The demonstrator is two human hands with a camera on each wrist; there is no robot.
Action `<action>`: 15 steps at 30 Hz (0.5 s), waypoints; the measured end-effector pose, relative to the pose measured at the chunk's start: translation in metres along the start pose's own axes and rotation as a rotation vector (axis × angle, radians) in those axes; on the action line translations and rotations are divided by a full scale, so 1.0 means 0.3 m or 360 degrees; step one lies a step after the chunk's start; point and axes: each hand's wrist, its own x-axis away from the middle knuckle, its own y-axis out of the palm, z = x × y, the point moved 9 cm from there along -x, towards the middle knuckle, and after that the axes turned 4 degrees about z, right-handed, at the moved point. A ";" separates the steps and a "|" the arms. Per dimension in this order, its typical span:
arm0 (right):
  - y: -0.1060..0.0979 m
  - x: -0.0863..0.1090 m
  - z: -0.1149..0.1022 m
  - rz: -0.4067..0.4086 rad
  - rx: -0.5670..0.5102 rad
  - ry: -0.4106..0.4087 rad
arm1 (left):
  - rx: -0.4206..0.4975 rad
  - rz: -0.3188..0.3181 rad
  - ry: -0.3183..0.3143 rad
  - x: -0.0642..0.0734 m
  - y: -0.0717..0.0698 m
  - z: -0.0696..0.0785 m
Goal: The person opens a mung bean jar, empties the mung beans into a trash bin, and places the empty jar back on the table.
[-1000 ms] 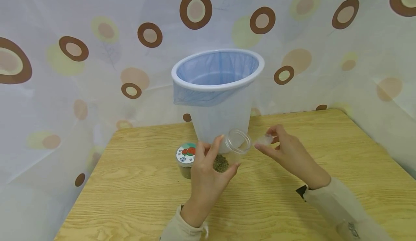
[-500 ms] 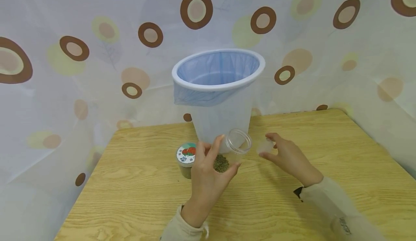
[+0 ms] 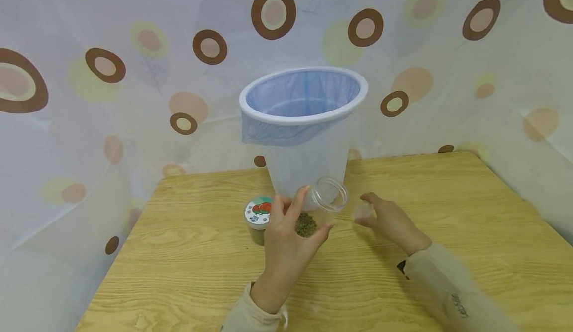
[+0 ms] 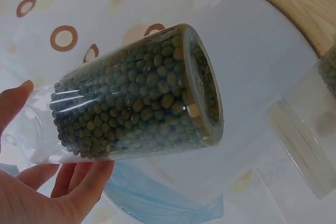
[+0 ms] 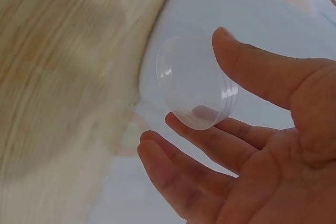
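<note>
My left hand [image 3: 286, 245] grips a clear plastic jar [image 4: 136, 98] between thumb and fingers. The jar is tilted with its uncovered mouth facing up and to the right, and many green beans [image 3: 306, 225] lie toward its base. To its right, my right hand [image 3: 391, 224] pinches a small, clear, cup-shaped plastic lid [image 5: 191, 85] low over the table, apart from the jar. Beside my left hand stands a second jar [image 3: 257, 213], upright, with a white lid label showing red fruit; the hand partly hides it.
A white bin [image 3: 309, 163] with a blue bag liner [image 3: 291, 135] folded over its rim stands behind the hands. Under everything is a wood-grain table [image 3: 192, 267]. A patterned sheet [image 3: 147, 98] hangs behind and at both sides.
My right hand has moved slightly left and down, carrying the small lid lower toward the table. The left hand and the tilted jar have stayed nearly still.
</note>
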 end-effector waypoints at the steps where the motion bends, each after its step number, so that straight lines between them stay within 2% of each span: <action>1: 0.007 -0.002 0.004 -0.0007 -0.0001 0.0008 | -0.0003 -0.0001 -0.0001 0.000 0.000 0.000; 15: 0.069 -0.023 0.046 -0.0058 -0.0016 0.0114 | 0.0000 0.0016 0.0005 -0.002 -0.005 0.000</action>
